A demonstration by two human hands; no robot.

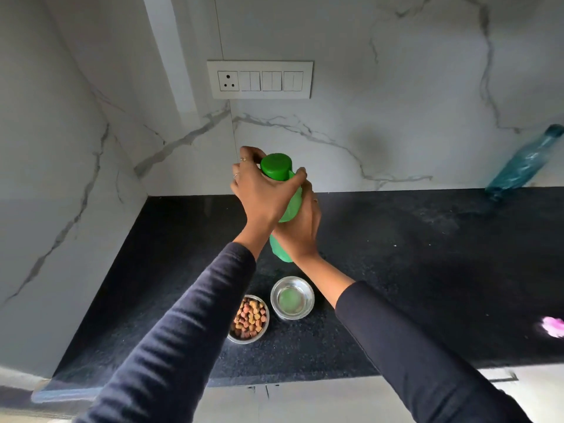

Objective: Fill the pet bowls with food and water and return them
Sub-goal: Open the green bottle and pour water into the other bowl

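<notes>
A green plastic bottle stands upright above the black counter. My right hand is wrapped around its body. My left hand is closed around its neck, just under the green cap. In front of the bottle sit two small steel bowls. The left bowl is full of brown and orange kibble. The right bowl holds clear water. Both forearms wear dark sleeves.
A blue-green bottle stands at the far right against the marble wall. A pink object shows at the right edge. A white switch panel is on the wall above. The counter's front edge runs along the bottom.
</notes>
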